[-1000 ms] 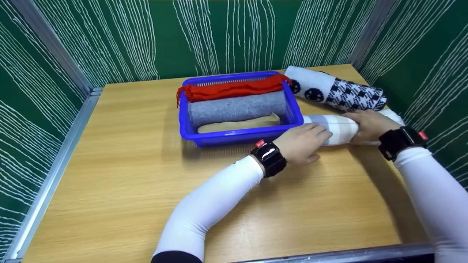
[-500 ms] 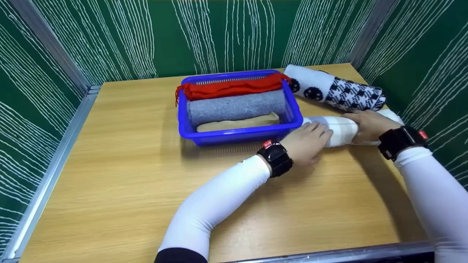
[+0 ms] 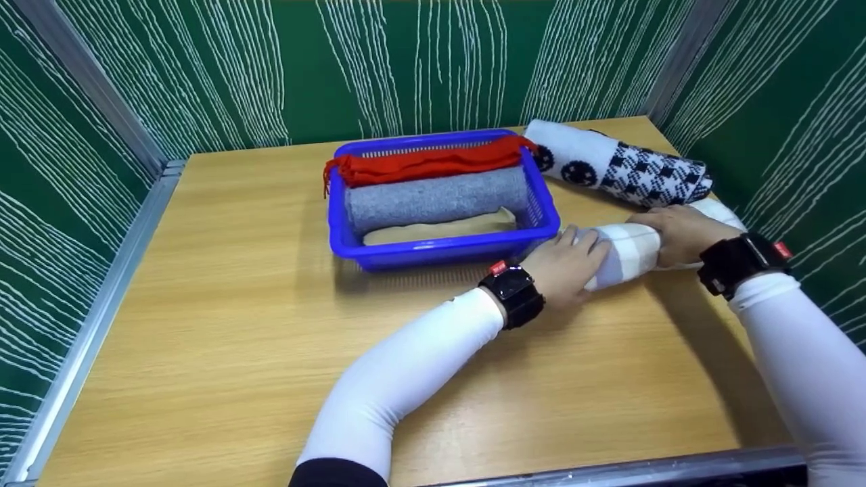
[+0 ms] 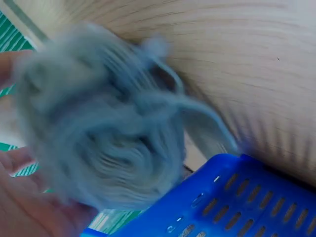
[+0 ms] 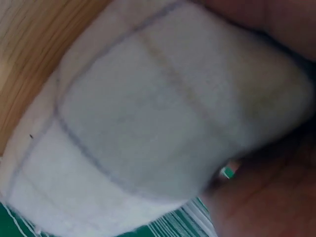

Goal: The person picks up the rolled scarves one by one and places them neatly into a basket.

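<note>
A rolled white plaid scarf point(image 3: 630, 251) with grey-lilac checks lies to the right of the basket, held by both hands. My left hand point(image 3: 567, 267) grips its left end beside the basket's front corner. In the left wrist view the blurred spiral end of the scarf point(image 4: 118, 153) faces the camera, loose fringe hanging from it, with fingers point(image 4: 22, 210) around its side. Farther right, my right hand point(image 3: 689, 233) grips the roll past its middle. The right wrist view is filled by the checked cloth, with that hand's skin point(image 5: 266, 197) against both sides.
A blue plastic basket point(image 3: 433, 245) holds a red fringed scarf point(image 3: 433, 164), a grey roll point(image 3: 440, 197) and a beige folded cloth point(image 3: 443, 230). Behind the plaid roll lies a black-and-white patterned roll point(image 3: 626, 166). Green white-streaked walls point(image 3: 325, 67) enclose the wooden table point(image 3: 237, 325).
The left hand moved slightly right onto the plaid scarf's end and now grips it. That end has swung toward the front, away from the basket. The right hand has barely moved.
</note>
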